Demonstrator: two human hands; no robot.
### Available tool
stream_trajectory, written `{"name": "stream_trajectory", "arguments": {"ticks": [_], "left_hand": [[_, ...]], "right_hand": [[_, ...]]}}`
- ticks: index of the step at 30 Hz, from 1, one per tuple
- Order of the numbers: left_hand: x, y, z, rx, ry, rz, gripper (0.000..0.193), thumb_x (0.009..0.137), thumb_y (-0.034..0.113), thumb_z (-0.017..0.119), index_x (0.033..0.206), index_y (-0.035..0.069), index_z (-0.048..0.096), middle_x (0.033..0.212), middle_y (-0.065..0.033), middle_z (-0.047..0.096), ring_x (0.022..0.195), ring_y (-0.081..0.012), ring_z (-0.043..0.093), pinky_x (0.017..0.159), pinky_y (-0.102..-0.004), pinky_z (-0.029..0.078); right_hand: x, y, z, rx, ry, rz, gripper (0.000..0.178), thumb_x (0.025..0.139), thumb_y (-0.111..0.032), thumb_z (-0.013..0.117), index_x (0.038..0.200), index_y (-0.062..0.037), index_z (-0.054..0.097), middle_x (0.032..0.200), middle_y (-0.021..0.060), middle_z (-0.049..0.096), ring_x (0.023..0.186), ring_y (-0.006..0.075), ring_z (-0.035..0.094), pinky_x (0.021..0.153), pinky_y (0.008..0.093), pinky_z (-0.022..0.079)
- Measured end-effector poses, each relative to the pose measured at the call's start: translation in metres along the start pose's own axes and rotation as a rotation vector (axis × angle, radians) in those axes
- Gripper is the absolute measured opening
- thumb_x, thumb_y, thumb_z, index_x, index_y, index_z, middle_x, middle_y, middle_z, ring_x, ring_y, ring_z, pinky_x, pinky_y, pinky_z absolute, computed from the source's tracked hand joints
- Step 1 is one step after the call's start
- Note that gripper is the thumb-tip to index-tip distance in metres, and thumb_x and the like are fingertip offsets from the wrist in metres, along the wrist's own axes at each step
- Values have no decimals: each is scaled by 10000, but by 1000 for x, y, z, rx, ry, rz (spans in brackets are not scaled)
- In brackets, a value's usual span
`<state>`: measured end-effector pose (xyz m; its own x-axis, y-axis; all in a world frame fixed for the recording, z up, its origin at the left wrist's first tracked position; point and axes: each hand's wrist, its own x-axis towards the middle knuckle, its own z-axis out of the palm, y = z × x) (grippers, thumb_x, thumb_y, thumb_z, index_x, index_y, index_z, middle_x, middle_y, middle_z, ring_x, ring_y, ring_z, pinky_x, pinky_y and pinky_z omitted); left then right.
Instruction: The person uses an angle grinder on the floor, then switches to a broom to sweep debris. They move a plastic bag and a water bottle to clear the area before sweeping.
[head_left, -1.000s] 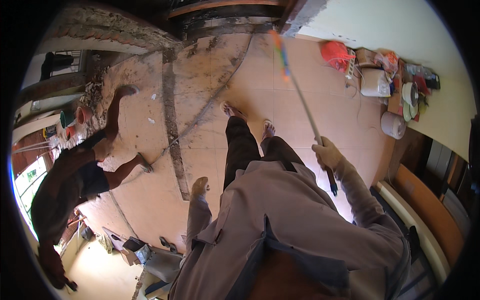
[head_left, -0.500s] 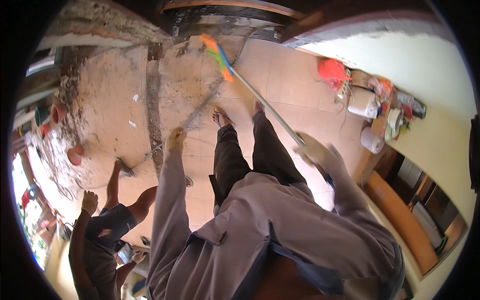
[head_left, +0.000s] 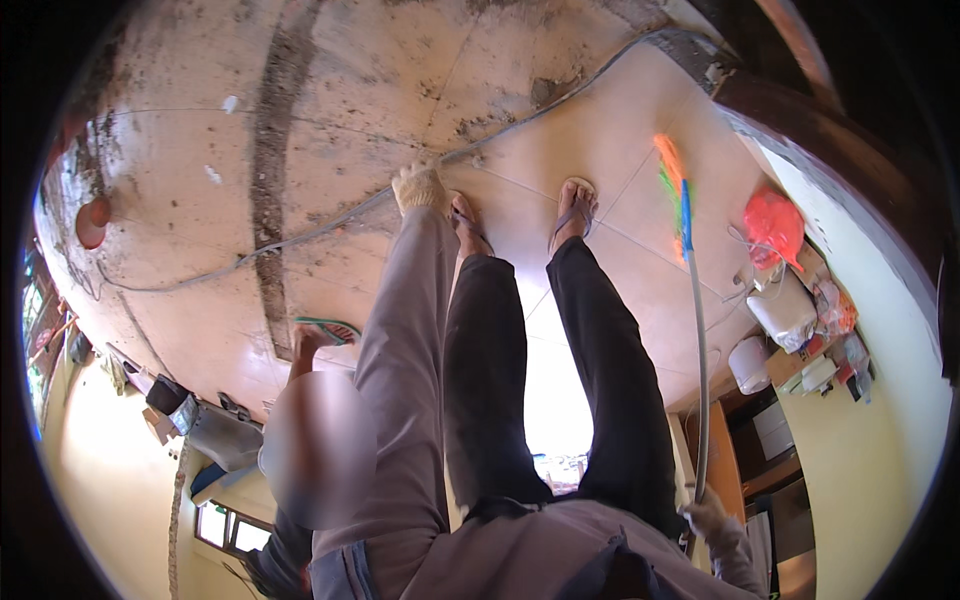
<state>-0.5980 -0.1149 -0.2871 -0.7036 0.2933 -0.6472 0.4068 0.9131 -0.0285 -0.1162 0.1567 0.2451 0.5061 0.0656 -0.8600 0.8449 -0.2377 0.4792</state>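
Note:
My right hand [head_left: 706,514], in a pale glove, is closed around the grey handle of a broom [head_left: 699,370] at the lower right. The broom's blue, orange and green head [head_left: 682,205] points away from me, right of my feet; whether it touches the tiles I cannot tell. My left arm stretches forward, and its hand [head_left: 419,189], in a cream glove, has its fingers curled. A grey cable [head_left: 335,220] runs past behind this hand in the picture. Whether the hand grips the cable or only overlaps it is not clear.
Dirt streaks the tiled floor [head_left: 480,90], with a dark strip [head_left: 268,180] at left. Another person's sandalled foot [head_left: 328,331] is close to my left arm. A red bag [head_left: 773,228], a white container [head_left: 783,315] and boxes line the right wall. An orange-brown pot [head_left: 93,222] lies far left.
The view has turned and shifted. The broom, in my right hand, now points more straight ahead, with that hand lower and closer to my body. My left arm reaches further forward.

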Motion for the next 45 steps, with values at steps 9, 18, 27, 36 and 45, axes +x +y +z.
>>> {"name": "stream_trajectory", "arguments": {"ticks": [9, 18, 27, 36, 45], "left_hand": [[73, -4, 93, 199, 100, 229, 289, 920, 268, 621, 1199, 197, 646, 1154, -74, 673, 1143, -279, 600, 1005, -457, 419], [-46, -70, -165, -386, -17, 278, 225, 887, 322, 685, 963, 111, 700, 806, -124, 728, 780, -300, 678, 983, -441, 388], [-197, -103, -435, -540, -8, 430, 366, 908, 402, 674, 862, 40, 702, 658, -109, 614, 637, -229, 586, 636, -384, 432], [-299, -113, -480, -812, 29, 452, 416, 976, 382, 646, 797, 10, 598, 647, -23, 419, 620, -117, 397, 560, -331, 369], [-338, -95, -497, -832, 32, 403, 340, 924, 325, 694, 909, -15, 678, 671, -49, 554, 648, -135, 514, 620, -326, 438]], "right_hand": [[-16, -42, 29, -6, 380, -24, 471, 936, -33, 541, 1401, -38, 464, 1132, 139, 630, 1036, 206, 616, 937, 348, 474], [-81, -28, 35, 23, 367, -372, 454, 931, -198, 613, 1313, 27, 512, 1025, 150, 569, 926, 241, 561, 809, 379, 441], [-81, -284, 204, 469, -176, -473, 420, 892, -83, 549, 1272, -102, 372, 651, 87, 486, 412, 202, 476, 349, 411, 412], [-120, -325, 241, 360, -726, -727, 363, 869, -87, 618, 1196, -48, 465, 600, 63, 476, 367, 182, 478, 300, 381, 399], [-161, -136, 111, 267, 13, -843, 345, 866, -66, 568, 1198, -1, 503, 678, 88, 546, 436, 177, 532, 350, 370, 417]]}}
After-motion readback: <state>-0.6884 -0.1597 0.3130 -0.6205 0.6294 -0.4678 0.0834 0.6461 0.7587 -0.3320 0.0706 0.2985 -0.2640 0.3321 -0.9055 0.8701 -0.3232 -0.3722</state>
